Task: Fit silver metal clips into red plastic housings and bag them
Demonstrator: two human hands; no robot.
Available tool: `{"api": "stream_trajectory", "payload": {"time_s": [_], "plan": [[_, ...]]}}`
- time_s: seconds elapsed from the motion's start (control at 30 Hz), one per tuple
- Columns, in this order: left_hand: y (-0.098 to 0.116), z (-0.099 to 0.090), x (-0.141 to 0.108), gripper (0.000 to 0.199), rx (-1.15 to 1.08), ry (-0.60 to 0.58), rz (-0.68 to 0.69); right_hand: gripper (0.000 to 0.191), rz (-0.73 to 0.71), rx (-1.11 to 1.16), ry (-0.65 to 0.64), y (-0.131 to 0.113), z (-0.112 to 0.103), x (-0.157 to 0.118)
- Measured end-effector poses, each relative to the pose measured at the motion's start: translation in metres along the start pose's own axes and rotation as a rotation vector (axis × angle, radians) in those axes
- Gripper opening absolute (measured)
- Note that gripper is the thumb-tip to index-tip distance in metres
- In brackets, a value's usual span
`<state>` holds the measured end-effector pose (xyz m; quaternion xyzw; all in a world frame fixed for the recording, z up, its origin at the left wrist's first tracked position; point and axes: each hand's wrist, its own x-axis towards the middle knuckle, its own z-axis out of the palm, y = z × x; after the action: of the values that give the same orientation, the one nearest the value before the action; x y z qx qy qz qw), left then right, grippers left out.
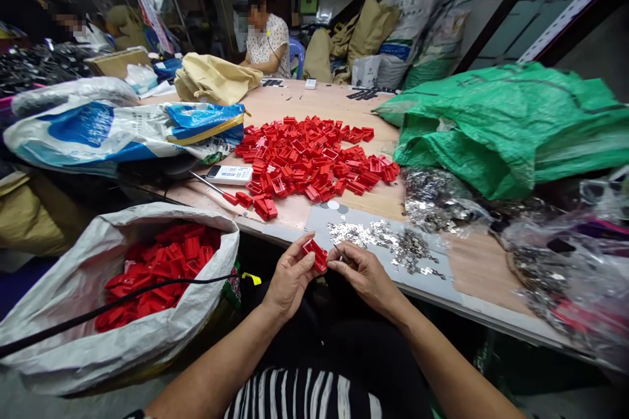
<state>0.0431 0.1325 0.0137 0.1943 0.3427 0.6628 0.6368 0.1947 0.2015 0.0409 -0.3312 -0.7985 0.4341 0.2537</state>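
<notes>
Between finger and thumb, my left hand [291, 276] grips a red plastic housing [315, 255], its hollow side turned up. My right hand [362, 273] is closed in a pinch at the right end of the housing. Something small and dark shows between its fingers, too small to name. Both hands are just in front of the table edge. Beyond them a heap of red plastic housings [304, 157] covers the middle of the table. Small shiny metal pieces [383, 239] lie spread on a grey sheet [319, 217] close to my right hand.
An open white sack [44, 340] of red housings stands at the left, a black cable [147, 288] crossing it. A screwdriver [213, 187] lies beside a white box [230, 175]. A green sack [511, 118] and plastic bags [580, 262] fill the right. Another person [268, 39] sits across the table.
</notes>
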Motion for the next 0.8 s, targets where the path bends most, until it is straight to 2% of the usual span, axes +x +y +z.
{"api": "stream_trajectory", "payload": {"time_s": [0.2, 0.33, 0.43, 0.5, 0.6, 0.7, 0.8], "plan": [[0.003, 0.002, 0.000, 0.045, 0.076, -0.039, -0.006, 0.014, -0.060, 0.015, -0.102, 0.004, -0.004, -0.007], [0.001, 0.000, 0.000, 0.045, 0.123, -0.066, 0.009, 0.013, 0.032, 0.128, -0.075, 0.006, -0.004, -0.012], [0.000, -0.003, 0.003, 0.045, 0.195, -0.074, 0.035, 0.021, 0.073, 0.077, -0.017, 0.006, -0.006, -0.014], [-0.002, -0.007, 0.006, 0.046, 0.292, -0.083, 0.082, 0.025, 0.044, -0.004, 0.014, 0.008, -0.006, -0.015], [-0.005, -0.014, 0.014, 0.044, 0.497, -0.083, 0.231, 0.029, 0.001, -0.092, 0.029, 0.016, -0.003, -0.014], [-0.006, -0.022, 0.025, 0.040, 0.722, -0.074, 0.377, 0.028, 0.018, -0.136, 0.053, 0.024, 0.002, -0.013], [-0.004, -0.028, 0.035, 0.040, 0.910, -0.091, 0.435, 0.024, 0.061, -0.176, 0.086, 0.026, 0.006, -0.012]]}}
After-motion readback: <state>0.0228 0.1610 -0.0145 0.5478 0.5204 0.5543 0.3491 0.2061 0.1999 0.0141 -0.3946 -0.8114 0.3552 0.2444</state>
